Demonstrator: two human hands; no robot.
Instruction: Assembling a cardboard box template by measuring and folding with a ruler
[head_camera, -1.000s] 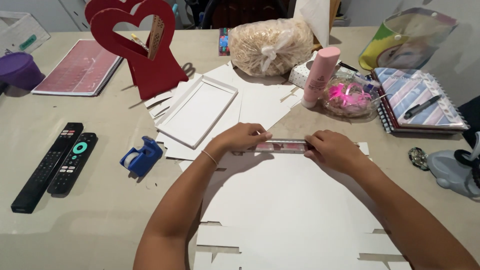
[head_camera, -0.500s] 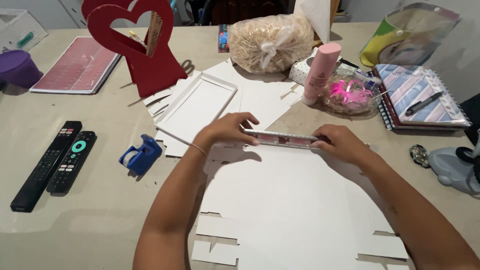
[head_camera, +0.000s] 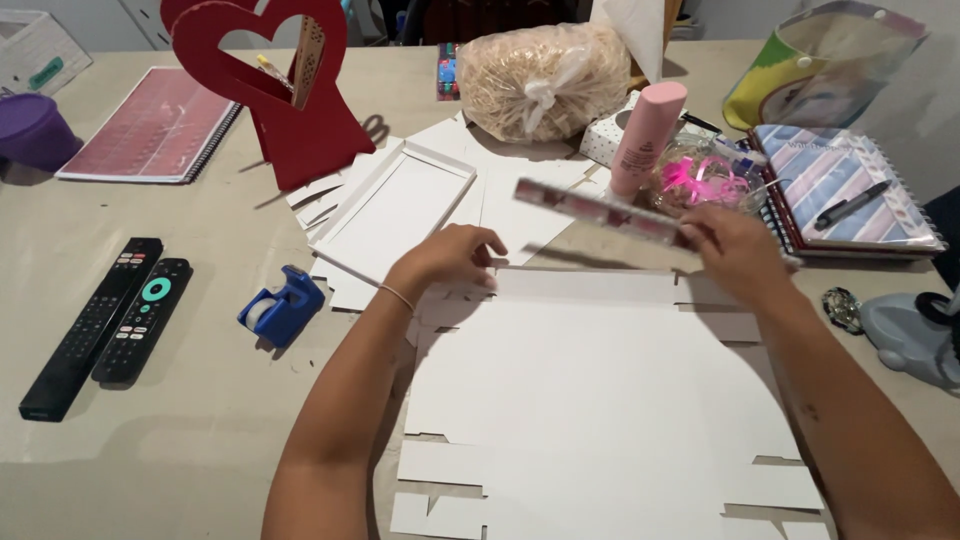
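Observation:
A large white cut cardboard sheet (head_camera: 600, 400) with flaps lies flat on the table in front of me. My left hand (head_camera: 450, 257) rests on its far left edge, fingers curled and pressing down. My right hand (head_camera: 735, 250) holds one end of a clear plastic ruler (head_camera: 595, 210), lifted off the sheet and tilted, its far end pointing left and up.
A white shallow box lid (head_camera: 395, 210) lies beyond the sheet. A blue tape dispenser (head_camera: 283, 305) and two black remotes (head_camera: 105, 320) sit at left. A red heart stand (head_camera: 285, 90), a bag of straw filler (head_camera: 545, 80), a pink bottle (head_camera: 645, 135) and spiral notebooks (head_camera: 845, 190) stand behind.
The ruler lay flat on the sheet's far edge under both hands; now my right hand has lifted it up and to the right, and my left hand has let go of it.

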